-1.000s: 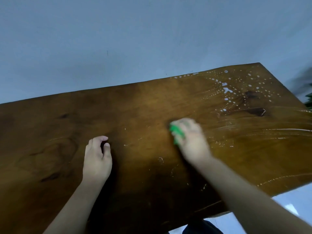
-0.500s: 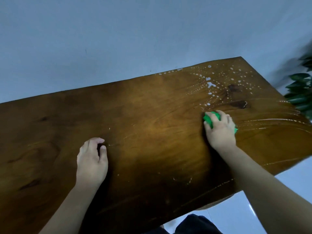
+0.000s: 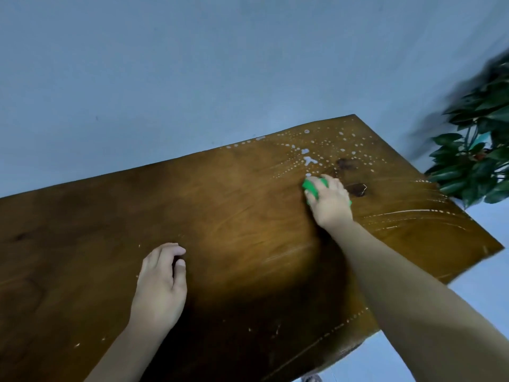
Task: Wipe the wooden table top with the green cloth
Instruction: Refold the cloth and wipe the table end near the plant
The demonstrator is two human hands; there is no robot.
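Our right grip [image 3: 330, 201] closes around the bunched green cloth [image 3: 311, 188], pressing it to the wooden desk [image 3: 234, 205] towards its far right corner, right at the edge of the white droplets [image 3: 308, 159] we judge it must clear next. Our left grip [image 3: 159, 282] rests loosely curled and empty nearer us, likely bracing our lean

Glossy, wet-streaked wooden table top [image 3: 234, 216]

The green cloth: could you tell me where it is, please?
In the head view, the green cloth is held under the right hand, far right on the wooden table top, beside the white droplets.
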